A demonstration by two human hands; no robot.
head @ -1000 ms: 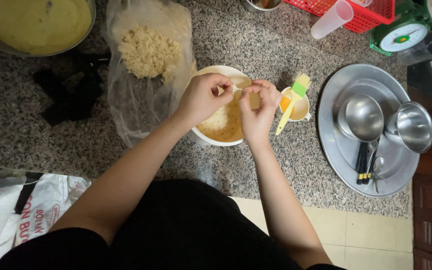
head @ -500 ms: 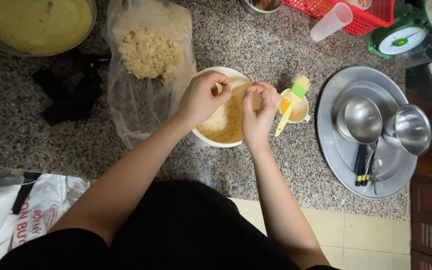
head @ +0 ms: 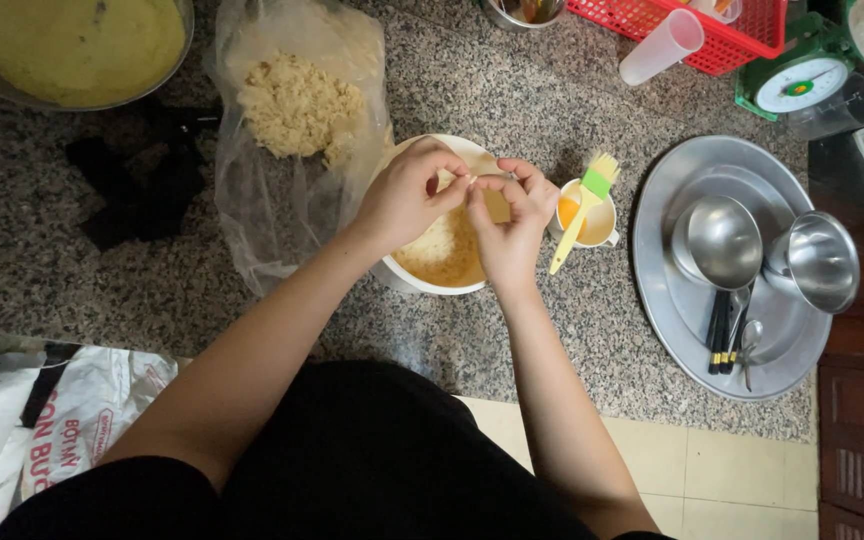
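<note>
White bowl (head: pixel 422 280) of yellow-brown crumbs sits directly under both hands. Left hand (head: pixel 407 195) and right hand (head: pixel 512 225) meet fingertip to fingertip above it, pinched on something too small to tell; equally near.

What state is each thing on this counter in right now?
Left hand: pinching something small over the white bowl.
Right hand: pinching it too.
Plastic bag: open, crumbly filling inside.
Small cup: brush resting in it.
Metal tray: holds upright metal bowls.
</note>
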